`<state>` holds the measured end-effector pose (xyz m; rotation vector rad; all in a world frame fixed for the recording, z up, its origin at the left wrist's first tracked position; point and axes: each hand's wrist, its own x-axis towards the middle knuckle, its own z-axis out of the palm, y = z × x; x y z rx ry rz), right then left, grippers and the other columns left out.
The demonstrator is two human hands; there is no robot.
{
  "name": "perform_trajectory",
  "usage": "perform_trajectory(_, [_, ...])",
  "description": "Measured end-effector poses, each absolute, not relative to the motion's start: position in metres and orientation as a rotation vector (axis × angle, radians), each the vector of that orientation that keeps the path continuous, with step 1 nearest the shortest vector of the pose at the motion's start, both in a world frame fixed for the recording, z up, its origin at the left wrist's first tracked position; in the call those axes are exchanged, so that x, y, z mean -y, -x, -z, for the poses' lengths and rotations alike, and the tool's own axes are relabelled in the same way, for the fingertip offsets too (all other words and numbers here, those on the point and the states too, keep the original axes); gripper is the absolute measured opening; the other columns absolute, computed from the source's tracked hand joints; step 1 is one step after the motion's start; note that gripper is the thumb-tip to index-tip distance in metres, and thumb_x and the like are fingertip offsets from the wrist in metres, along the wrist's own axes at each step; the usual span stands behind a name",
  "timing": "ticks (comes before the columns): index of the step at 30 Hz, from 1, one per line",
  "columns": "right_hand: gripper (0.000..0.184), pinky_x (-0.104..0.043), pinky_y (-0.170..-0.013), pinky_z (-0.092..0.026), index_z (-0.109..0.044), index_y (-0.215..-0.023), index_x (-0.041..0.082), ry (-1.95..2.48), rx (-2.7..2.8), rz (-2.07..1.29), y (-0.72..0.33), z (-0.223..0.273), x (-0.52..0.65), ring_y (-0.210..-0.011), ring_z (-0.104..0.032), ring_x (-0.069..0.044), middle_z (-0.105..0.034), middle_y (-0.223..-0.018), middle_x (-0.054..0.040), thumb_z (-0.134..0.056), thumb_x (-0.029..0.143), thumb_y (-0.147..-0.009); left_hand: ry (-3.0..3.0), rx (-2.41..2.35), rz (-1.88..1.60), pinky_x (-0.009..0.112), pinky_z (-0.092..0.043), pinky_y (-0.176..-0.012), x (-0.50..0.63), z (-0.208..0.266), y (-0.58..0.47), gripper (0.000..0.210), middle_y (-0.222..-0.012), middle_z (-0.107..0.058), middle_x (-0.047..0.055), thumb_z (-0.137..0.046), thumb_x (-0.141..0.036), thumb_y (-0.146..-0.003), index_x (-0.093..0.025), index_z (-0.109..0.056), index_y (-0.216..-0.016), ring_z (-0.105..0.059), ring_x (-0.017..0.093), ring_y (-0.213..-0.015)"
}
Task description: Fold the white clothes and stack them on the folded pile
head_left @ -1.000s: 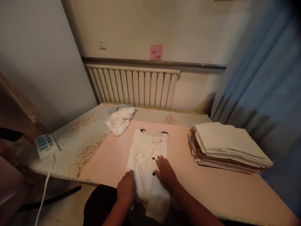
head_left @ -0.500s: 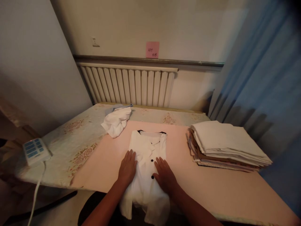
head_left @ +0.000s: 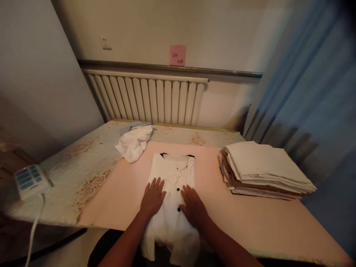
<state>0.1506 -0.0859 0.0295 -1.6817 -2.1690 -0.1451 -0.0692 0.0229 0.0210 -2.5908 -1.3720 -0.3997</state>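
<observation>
A white shirt (head_left: 170, 207) with black buttons and dark trim at the neck lies on a pink cloth (head_left: 122, 202), its collar end pointing away from me. Its lower part hangs over the table's near edge. My left hand (head_left: 152, 196) rests flat on the shirt's left side, fingers spread. On the right side, beside the buttons, my right hand (head_left: 194, 207) lies flat with its fingers stretched out. Neither hand grips the fabric.
To the right stands a stack of folded cloths (head_left: 264, 165), white on top and brown beneath. A crumpled white cloth (head_left: 135, 144) lies at the back left. A power strip (head_left: 30, 181) with a white cord sits at the left edge. A radiator (head_left: 147, 96) runs behind the table.
My left hand has shifted slightly inward onto the shirt, with its fingers more spread. My right hand stays nearly in place. The whole view has shifted a little.
</observation>
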Motion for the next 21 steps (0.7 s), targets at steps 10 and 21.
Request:
perform_trajectory(10, [0.049, -0.047, -0.114, -0.027, -0.049, -0.134, 0.012, 1.644, 2.144, 0.225, -0.152, -0.024, 0.086, -0.139, -0.029, -0.027, -0.041, -0.146, -0.0124, -0.053, 0.034, -0.09, 2.572, 1.361, 0.426, 0.049, -0.031, -0.109, 0.004, -0.02, 0.076, 0.053, -0.151, -0.036, 0.009, -0.036, -0.041, -0.094, -0.021, -0.038, -0.143, -0.028, 0.03, -0.14])
perform_trajectory(21, [0.051, -0.049, -0.109, -0.029, -0.046, -0.137, 0.02, 1.661, 2.104, 0.258, -0.147, -0.028, 0.081, -0.132, -0.039, -0.028, -0.048, -0.141, -0.0112, -0.05, 0.041, -0.091, 2.541, 1.371, 0.481, 0.049, -0.032, -0.108, 0.018, -0.019, 0.078, 0.051, -0.149, -0.039, 0.01, -0.037, -0.039, -0.093, -0.021, -0.042, -0.141, -0.031, 0.029, -0.139])
